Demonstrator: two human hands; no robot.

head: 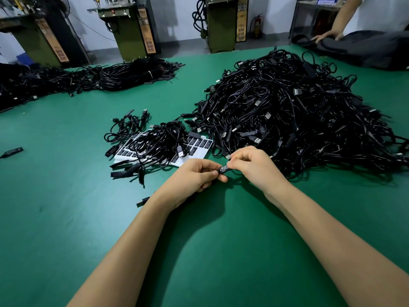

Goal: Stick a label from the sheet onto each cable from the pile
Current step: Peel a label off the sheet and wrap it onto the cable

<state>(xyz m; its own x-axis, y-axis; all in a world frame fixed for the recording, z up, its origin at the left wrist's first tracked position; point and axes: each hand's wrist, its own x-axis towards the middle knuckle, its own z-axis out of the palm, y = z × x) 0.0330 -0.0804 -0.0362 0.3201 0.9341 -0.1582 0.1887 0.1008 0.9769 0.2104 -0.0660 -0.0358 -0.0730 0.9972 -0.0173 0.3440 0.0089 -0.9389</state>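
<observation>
green bench (66,218) with the big cable pile (294,114) on the right - left hand (194,176) and right hand (252,162) both pinch one cable's controller (224,169), label going on. looks like it needs pressing flat next, then another label off the sheet (199,149).

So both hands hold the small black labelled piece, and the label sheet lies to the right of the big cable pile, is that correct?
Not quite. In the head view the label sheet lies to the left of the big cable pile, partly under a smaller bunch of cables. The left hand and right hand do hold the labelled piece.
</observation>
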